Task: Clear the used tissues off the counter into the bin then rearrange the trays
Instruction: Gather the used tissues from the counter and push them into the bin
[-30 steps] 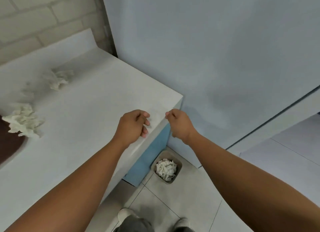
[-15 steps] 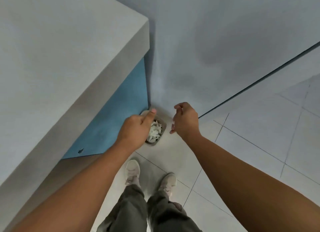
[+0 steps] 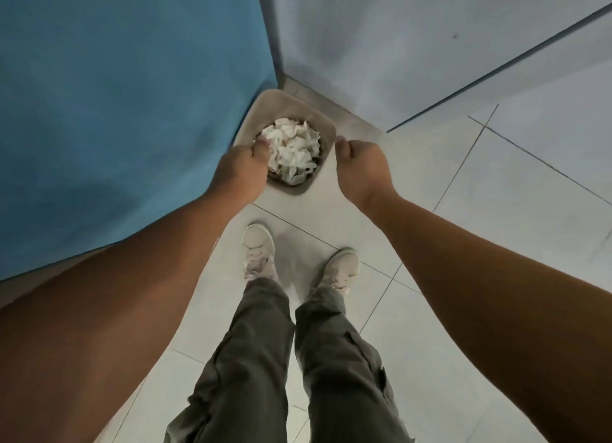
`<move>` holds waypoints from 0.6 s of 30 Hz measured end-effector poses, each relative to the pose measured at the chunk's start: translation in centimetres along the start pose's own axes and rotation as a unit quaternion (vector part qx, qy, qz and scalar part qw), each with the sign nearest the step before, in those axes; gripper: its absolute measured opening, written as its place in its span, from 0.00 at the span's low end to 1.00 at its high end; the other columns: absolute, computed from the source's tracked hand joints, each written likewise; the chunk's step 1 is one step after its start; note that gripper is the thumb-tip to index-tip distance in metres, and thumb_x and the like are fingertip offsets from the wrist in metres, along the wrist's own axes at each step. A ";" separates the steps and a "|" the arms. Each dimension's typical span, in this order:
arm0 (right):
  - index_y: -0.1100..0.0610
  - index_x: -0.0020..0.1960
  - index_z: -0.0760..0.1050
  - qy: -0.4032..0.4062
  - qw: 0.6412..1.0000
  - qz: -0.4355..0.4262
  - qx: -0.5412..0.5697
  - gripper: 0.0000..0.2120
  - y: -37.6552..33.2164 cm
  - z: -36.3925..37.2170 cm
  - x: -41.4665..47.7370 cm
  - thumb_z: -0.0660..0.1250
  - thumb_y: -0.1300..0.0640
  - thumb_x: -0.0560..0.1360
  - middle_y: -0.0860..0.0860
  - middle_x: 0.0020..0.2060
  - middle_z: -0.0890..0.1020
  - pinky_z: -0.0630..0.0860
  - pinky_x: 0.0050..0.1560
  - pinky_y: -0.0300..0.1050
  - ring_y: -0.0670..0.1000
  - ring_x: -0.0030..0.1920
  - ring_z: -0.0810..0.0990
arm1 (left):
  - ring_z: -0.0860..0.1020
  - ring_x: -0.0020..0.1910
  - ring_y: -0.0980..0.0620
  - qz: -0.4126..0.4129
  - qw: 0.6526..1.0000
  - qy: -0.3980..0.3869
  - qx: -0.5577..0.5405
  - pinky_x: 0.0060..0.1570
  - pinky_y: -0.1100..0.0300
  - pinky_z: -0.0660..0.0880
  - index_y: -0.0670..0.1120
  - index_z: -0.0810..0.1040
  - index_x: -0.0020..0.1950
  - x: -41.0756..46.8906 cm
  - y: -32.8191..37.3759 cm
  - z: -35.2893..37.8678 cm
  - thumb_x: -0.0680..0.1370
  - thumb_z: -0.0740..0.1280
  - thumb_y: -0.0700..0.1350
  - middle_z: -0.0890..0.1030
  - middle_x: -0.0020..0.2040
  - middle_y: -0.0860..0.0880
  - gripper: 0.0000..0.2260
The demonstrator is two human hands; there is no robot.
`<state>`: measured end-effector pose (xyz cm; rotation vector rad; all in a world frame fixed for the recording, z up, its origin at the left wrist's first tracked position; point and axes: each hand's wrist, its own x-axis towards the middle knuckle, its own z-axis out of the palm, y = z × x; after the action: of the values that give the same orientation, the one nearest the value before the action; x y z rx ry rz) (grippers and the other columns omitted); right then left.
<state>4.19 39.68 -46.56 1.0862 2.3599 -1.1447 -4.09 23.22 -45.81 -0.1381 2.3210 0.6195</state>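
The used tissues (image 3: 291, 151) lay heaped in the bin (image 3: 265, 111), which stood on the floor (image 3: 430, 210) in a corner. The left hand (image 3: 241, 167) was over the rim with its fingers curled. Whether they pinched a tissue could not be told. The right hand (image 3: 361, 167) was just beside the bin, curled up, with nothing seen in it. This looked like the dropping step. The next move would likely be to let go, then look on the surface for any tissues left.

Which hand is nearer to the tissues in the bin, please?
Left. The left hand is over the rim of the bin, beside the tissues; the right hand is outside the rim.
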 end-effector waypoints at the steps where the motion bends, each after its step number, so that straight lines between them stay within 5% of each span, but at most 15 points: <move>1: 0.53 0.29 0.62 -0.007 1.000 0.003 -0.002 0.24 0.7 0.7 0.3 0.53 0.48 0.83 0.51 0.28 0.69 0.67 0.39 0.47 0.58 0.37 0.72 | 0.77 0.54 0.37 -0.010 1.000 -0.011 -0.006 0.53 0.51 0.72 0.37 0.79 0.55 1.1 -0.4 0.7 0.84 0.51 0.57 0.80 0.55 0.35 0.27; 4: 0.52 0.31 0.63 -0.037 0.999 0.023 0.022 0.22 2.4 2.7 1.4 0.53 0.48 0.83 0.49 0.29 0.69 0.68 0.41 0.49 0.56 0.37 0.71 | 0.78 0.53 0.40 -0.058 0.996 -0.041 -0.049 0.52 0.50 0.74 0.40 0.78 0.60 4.4 -1.0 2.5 0.83 0.50 0.59 0.79 0.56 0.39 0.27; 7: 0.52 0.38 0.66 -0.096 0.988 0.065 0.104 0.13 4.1 4.6 2.4 0.53 0.51 0.79 0.48 0.33 0.71 0.64 0.34 0.43 0.51 0.35 0.68 | 0.76 0.40 0.49 -0.154 0.966 -0.104 -0.181 0.40 0.57 0.74 0.47 0.77 0.63 7.0 -1.3 4.2 0.82 0.53 0.61 0.79 0.49 0.47 0.23; 13: 0.59 0.57 0.72 -0.146 0.982 0.074 0.091 0.12 5.1 5.7 3.5 0.52 0.59 0.81 0.47 0.36 0.71 0.64 0.31 0.39 0.50 0.38 0.71 | 0.77 0.60 0.47 -0.141 0.964 -0.045 -0.222 0.65 0.44 0.72 0.51 0.77 0.65 13.7 -5.2 8.5 0.72 0.51 0.66 0.79 0.63 0.48 0.31; 16: 0.56 0.53 0.72 -0.140 0.988 0.029 0.058 0.12 3.8 6.1 4.0 0.51 0.65 0.78 0.50 0.42 0.74 0.64 0.32 0.37 0.51 0.40 0.71 | 0.76 0.63 0.40 -0.145 0.964 -0.019 -0.222 0.61 0.46 0.74 0.46 0.77 0.65 11.4 -2.8 6.8 0.76 0.51 0.60 0.79 0.64 0.42 0.28; 18: 0.55 0.53 0.72 -0.137 0.989 0.010 0.050 0.13 2.5 6.6 4.9 0.52 0.66 0.76 0.53 0.48 0.75 0.66 0.32 0.38 0.52 0.44 0.73 | 0.76 0.63 0.38 -0.150 0.960 -0.019 -0.237 0.50 0.51 0.73 0.43 0.76 0.66 10.3 -1.8 5.8 0.78 0.52 0.57 0.78 0.64 0.38 0.26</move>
<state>2.44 38.04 -54.78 0.9141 2.0960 -1.3254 -7.60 25.14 -57.14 -0.6815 2.0168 0.9964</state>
